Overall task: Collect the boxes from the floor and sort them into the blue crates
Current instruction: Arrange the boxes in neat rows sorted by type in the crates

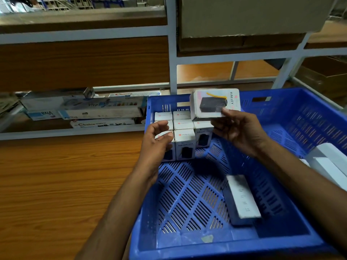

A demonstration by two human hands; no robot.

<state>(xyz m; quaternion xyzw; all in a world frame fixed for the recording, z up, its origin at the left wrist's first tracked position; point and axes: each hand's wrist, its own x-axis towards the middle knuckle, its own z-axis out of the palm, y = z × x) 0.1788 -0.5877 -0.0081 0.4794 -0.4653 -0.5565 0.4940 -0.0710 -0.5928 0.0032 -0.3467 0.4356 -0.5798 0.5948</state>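
Head view, wood floor [56,175], shelving [172,53], crate [309,102], right hand [238,128] grips box [214,104], left hand [157,139] relaxed

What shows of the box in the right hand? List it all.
The held box is small, white cardboard by its look, printed HALLEY beside a picture of a dark device with a yellow strap. It is turned sideways, so the lettering runs vertically. The right hand pinches its lower corner, above the blue crate.
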